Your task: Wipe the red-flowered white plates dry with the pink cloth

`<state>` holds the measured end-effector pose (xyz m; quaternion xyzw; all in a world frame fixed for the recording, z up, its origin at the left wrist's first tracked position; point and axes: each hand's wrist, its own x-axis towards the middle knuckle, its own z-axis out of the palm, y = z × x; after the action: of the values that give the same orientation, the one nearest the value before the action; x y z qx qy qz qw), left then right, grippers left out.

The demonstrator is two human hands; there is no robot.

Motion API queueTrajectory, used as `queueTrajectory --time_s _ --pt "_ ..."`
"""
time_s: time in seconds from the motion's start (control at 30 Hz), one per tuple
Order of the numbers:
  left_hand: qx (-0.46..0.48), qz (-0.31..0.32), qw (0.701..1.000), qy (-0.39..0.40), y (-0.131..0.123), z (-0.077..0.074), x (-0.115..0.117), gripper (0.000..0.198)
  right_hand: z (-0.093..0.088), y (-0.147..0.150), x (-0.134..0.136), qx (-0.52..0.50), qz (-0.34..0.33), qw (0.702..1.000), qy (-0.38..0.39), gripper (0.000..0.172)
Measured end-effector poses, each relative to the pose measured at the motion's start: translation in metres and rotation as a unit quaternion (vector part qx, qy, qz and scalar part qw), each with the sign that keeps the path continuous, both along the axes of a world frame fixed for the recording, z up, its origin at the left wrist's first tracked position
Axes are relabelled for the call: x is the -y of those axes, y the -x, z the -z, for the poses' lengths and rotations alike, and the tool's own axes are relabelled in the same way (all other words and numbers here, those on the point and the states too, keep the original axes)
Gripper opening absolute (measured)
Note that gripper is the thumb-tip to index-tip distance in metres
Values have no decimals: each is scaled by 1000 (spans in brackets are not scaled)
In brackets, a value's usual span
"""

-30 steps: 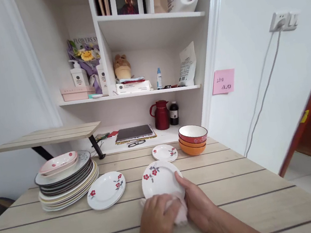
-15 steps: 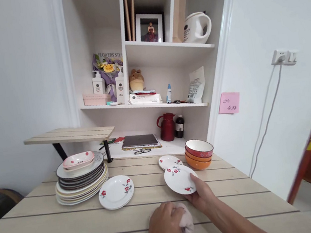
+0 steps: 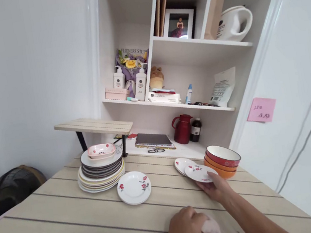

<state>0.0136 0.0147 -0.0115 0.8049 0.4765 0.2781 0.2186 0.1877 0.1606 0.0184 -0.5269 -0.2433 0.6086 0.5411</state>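
Note:
My right hand [image 3: 215, 187] grips the near right rim of a white plate with red flowers [image 3: 198, 173]. That plate is tilted and overlaps, in view, a small stack of matching plates [image 3: 180, 164] behind it; whether they touch I cannot tell. Just right of it stand the nested bowls [image 3: 223, 155], a red one on top of orange ones. My left hand [image 3: 187, 227] is closed around a crumpled pale cloth [image 3: 212, 232] low over the table's near side. Another pair of flowered plates [image 3: 133, 188] lies left of centre.
A tall stack of plates [image 3: 102, 178] with pink dotted dishes [image 3: 101, 150] on top stands at the left, beside a small raised shelf [image 3: 96, 125]. Along the back are a laptop [image 3: 153, 139], glasses [image 3: 156, 150], a red jug [image 3: 182, 129] and a dark bottle [image 3: 195, 130].
My right hand has moved the flowered plate away from me, toward the small stack near the bowls. My left hand still holds the cloth. The camera view has turned left and tilted.

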Motion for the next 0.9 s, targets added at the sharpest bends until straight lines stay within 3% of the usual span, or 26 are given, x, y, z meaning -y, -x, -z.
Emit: queueTrajectory --time_s 0.17,0.43,0.9 --pt "34 -8 998 47 2 -8 -1 40 -8 -2 1 44 8 998 49 27" --pt "47 -14 995 91 4 -14 -5 43 -13 1 5 105 -7 990 97 26" --pt "82 -36 993 79 3 -13 -6 39 7 -6 10 111 3 994 14 22"
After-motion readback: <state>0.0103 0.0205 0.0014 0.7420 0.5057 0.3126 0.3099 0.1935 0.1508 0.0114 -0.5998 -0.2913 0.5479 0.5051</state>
